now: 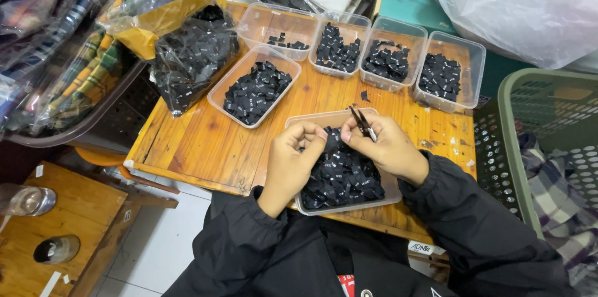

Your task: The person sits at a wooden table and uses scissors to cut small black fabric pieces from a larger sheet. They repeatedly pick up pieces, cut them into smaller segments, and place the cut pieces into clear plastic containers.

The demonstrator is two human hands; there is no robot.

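Both hands work over a clear rectangular plastic tray (299,124) full of small black woven fabric labels (344,175), which stands at the near edge of the orange-brown wooden table (193,144), at about 6 o'clock of the table top. The left hand (291,159) is curled, and its thumb and fingers pinch one black label (331,139) just above the pile. The right hand (389,146) meets it from 3 o'clock; it pinches the same label, I think, though the fingers hide the contact, and it also holds a small pair of dark thread snips (360,121) whose tips point to 11 o'clock. At 10 o'clock of the hands lies another clear tray of black labels (255,86), set at a slant. At 12 o'clock a row of four clear plastic tubs (361,54) stands along the far edge, each with black labels inside; the leftmost is nearly empty. At 10 o'clock, further away, a clear plastic bag of black labels (193,57) leans over the table corner. At 3 o'clock, beside the table, stands a green perforated plastic basket (507,141) with checked cloth in it.
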